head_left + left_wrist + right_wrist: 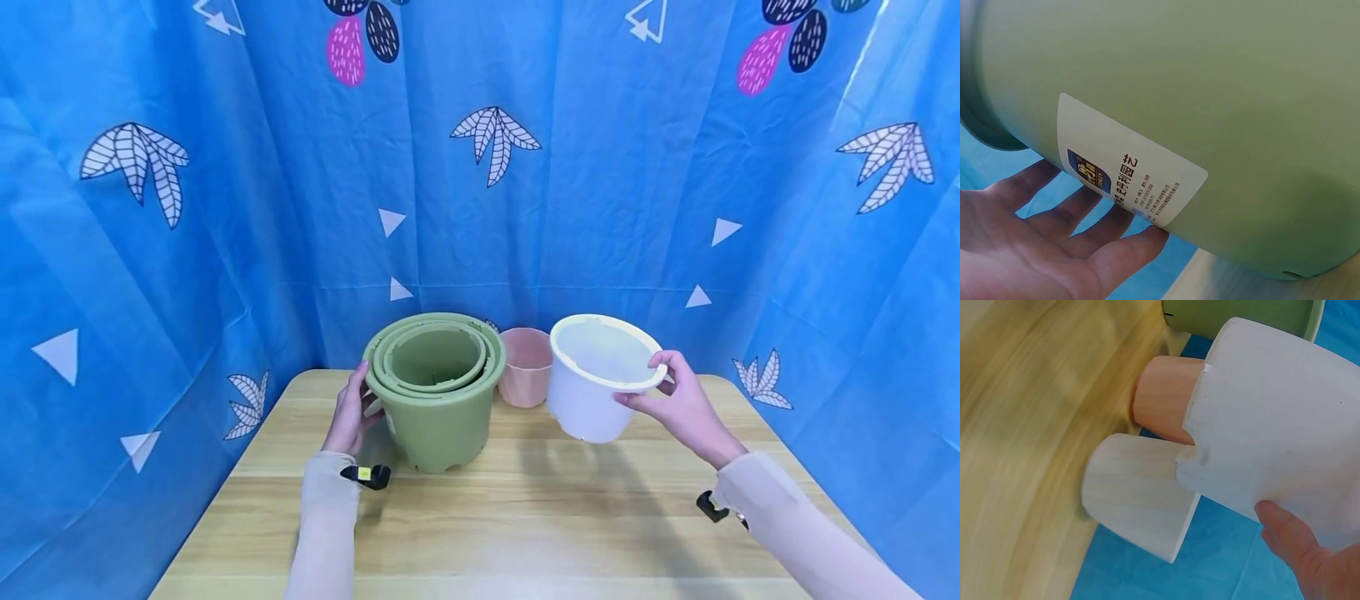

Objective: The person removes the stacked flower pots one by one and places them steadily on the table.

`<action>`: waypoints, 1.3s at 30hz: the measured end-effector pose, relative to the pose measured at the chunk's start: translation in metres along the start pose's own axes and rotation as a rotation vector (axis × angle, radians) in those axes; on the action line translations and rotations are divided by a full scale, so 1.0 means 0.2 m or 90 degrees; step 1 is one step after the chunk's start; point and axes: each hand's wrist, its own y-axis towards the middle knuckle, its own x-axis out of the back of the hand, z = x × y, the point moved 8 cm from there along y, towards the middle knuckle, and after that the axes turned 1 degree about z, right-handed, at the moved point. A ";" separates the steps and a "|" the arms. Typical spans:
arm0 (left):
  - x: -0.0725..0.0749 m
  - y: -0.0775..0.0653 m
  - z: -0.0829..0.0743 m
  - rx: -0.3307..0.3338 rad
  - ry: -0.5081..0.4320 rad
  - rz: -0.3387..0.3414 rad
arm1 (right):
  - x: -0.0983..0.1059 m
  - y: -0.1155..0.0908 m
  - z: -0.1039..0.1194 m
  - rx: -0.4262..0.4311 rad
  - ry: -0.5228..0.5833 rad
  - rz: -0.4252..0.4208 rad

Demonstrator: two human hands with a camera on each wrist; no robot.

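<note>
A large green plant pot (438, 429) stands on the table at centre left, with smaller green pot rims (435, 386) nested inside it. My left hand (351, 412) rests against its left side, thumb near the rim. In the left wrist view its fingers (1119, 250) lie loosely extended by a white label (1129, 165). My right hand (678, 404) grips the rim of a white plant pot (588, 408), thumb outside. This pot is tilted and raised above the table, its notched base showing in the right wrist view. Its inside is only partly seen.
A small pink pot (525, 379) stands at the back between the green and white pots. A smaller white pot (1138, 490) stands beside it in the right wrist view, mostly hidden from the head view. Blue patterned curtain (480, 233) surrounds the wooden table (487, 533).
</note>
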 end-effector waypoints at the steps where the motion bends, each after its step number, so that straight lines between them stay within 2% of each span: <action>1: 0.00 0.00 0.00 0.001 -0.001 0.000 | 0.00 -0.01 -0.01 -0.001 0.001 -0.001; 9: 0.01 0.00 0.03 0.007 0.004 -0.001 | 0.01 -0.05 -0.07 -0.008 -0.010 -0.007; 22: 0.00 0.02 0.01 0.001 -0.001 -0.002 | 0.04 -0.09 -0.18 -0.016 -0.002 -0.021; 39: 0.01 0.02 0.00 -0.005 0.003 0.001 | 0.06 -0.11 -0.36 -0.054 -0.048 -0.030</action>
